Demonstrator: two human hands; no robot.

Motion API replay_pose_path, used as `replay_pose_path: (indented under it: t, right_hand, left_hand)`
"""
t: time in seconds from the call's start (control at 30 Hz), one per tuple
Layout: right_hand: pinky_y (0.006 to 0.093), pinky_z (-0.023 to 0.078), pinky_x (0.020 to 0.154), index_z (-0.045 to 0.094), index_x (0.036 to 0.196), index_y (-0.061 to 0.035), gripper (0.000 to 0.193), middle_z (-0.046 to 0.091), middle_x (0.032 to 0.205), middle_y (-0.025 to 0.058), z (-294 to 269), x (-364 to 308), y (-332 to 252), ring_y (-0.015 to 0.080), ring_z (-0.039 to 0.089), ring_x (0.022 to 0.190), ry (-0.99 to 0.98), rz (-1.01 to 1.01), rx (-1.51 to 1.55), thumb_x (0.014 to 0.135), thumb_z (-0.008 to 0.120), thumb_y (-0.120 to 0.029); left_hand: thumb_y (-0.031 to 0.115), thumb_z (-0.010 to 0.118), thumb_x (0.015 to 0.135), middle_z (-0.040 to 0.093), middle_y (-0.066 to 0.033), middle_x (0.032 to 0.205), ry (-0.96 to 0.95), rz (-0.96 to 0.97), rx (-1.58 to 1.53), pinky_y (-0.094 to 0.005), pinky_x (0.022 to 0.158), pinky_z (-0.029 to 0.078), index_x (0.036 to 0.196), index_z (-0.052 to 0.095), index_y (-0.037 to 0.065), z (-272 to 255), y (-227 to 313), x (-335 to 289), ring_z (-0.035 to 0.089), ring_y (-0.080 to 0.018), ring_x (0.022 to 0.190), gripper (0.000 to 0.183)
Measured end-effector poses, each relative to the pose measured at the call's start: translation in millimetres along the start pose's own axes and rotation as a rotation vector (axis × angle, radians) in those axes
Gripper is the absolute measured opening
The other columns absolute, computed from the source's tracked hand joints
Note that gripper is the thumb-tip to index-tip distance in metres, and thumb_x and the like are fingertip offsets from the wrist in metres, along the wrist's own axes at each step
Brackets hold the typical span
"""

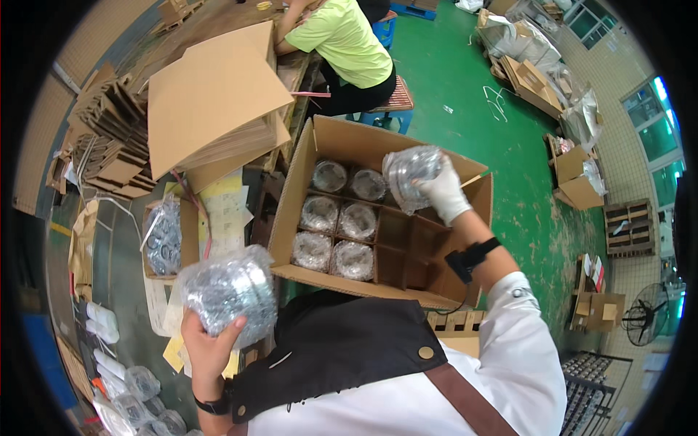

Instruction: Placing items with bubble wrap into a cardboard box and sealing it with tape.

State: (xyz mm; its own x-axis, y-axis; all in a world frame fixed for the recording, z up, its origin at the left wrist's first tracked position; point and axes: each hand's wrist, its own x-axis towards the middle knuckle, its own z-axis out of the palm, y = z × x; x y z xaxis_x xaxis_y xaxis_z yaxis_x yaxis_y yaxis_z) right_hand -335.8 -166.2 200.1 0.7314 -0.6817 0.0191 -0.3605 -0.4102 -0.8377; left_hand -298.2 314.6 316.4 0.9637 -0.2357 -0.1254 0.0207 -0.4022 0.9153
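Observation:
My left hand [209,344], bare, grips a bubble-wrapped bundle [236,291] to the left of the carton; its contents are blurred by the wrap. In a white glove, my right hand [445,190] holds a clear-wrapped round jar [408,174] tilted over the far right part of the open cardboard carton [320,275]. Brown dividers [393,263] split that carton into compartments. Several wrapped round glass jars [357,220] sit upright in its left and middle columns. The compartments toward the right hold nothing that I can see.
Flat cardboard sheets [214,94] are stacked at the upper left. Beside my left hand stands a small box [190,240] of wrapped items. A person in a yellow-green shirt [342,40] sits at the far table. A fan [646,312] and a wooden pallet [631,227] stand at right.

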Motion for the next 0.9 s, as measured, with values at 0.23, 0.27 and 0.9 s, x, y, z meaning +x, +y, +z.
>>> replay_pose_path:
  t: [0.23,0.27,0.9]
  right_hand:
    - [0.0438,0.043,0.096,0.033,0.14,-0.0062,0.073,0.054,0.119,0.0295,102,24,176,0.0417,0.055,0.11,0.051,0.012,-1.23,0.078,0.065,-0.028]
    - [0.0438,0.043,0.096,0.033,0.14,-0.0062,0.073,0.054,0.119,0.0295,113,29,161,0.0417,0.055,0.11,0.046,-0.01,-1.209,0.078,0.065,-0.028]
    - [0.0284,0.046,0.082,0.058,0.115,0.0004,0.038,0.066,0.093,0.0105,-180,-260,-76,0.0171,0.061,0.086,0.642,0.235,0.43,0.087,0.067,-0.024]
  left_hand:
    - [0.025,0.083,0.06,0.061,-0.0106,0.092,-0.529,0.637,0.441,-0.0392,0.084,0.041,0.084,0.066,0.0,80,71,93,0.055,-0.0286,0.093,0.038]
    - [0.03,0.083,0.06,0.061,-0.0096,0.088,-0.623,0.717,0.51,-0.0391,0.082,0.041,0.08,0.066,0.001,84,73,97,0.054,-0.0285,0.09,0.039]
    - [0.02,0.057,0.076,0.056,-0.0048,0.091,-0.868,1.323,1.167,-0.0355,0.074,0.037,0.084,0.065,0.01,377,-60,93,0.049,-0.0221,0.091,0.014]
